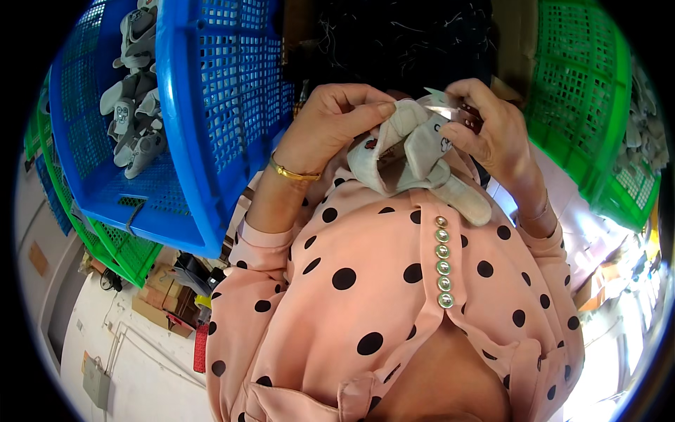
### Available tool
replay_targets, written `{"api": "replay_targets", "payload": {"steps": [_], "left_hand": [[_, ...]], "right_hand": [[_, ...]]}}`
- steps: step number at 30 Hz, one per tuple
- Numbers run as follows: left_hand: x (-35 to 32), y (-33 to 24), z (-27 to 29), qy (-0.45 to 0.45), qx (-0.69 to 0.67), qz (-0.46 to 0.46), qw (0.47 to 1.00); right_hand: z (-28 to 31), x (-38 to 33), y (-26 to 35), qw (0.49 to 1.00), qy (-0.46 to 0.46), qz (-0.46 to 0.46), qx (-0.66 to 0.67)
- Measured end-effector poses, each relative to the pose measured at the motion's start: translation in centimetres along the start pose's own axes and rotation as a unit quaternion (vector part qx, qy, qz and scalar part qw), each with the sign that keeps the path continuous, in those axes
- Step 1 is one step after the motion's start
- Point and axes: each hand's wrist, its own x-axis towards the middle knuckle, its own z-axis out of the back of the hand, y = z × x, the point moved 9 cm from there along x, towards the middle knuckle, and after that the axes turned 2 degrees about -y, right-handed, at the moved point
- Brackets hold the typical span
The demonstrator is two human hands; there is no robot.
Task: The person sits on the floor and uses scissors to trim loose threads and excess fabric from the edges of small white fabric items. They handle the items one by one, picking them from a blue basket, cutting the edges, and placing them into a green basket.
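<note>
Light grey fabric shoe uppers (430,144) with small printed cartoon faces are in front of my chest. My left hand (336,126), with a gold-coloured bracelet at its wrist, pinches the top edge between thumb and fingers. On the other side, my right hand (496,130) curls around what look like thread snips (444,111); a shiny metal blade and a dark reddish part show between its fingers. The right thumb rests against the printed fabric. A pale strap-like piece (464,198) hangs below, over my shirt front. Part of the snips is hidden by the fingers.
A blue plastic basket (193,141) stands close at the left, with several similar grey shoe uppers (133,116) in it. At the right is a green basket (598,105) with more grey pieces beyond it. Dark cloth (404,42) strewn with thread ends lies ahead.
</note>
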Motion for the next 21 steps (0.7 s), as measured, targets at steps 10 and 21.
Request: {"api": "replay_targets", "payload": {"steps": [10,21], "left_hand": [[-0.6,-4.1,-1.7,-0.087,0.182,-0.160,0.966],[1.5,-4.0,0.2,-0.109,0.006,-0.099,0.989]], "right_hand": [[-1.6,1.3,0.6,0.989,0.077,-0.048,0.115],[-1.2,1.4,0.6,0.990,0.067,-0.042,0.118]]}}
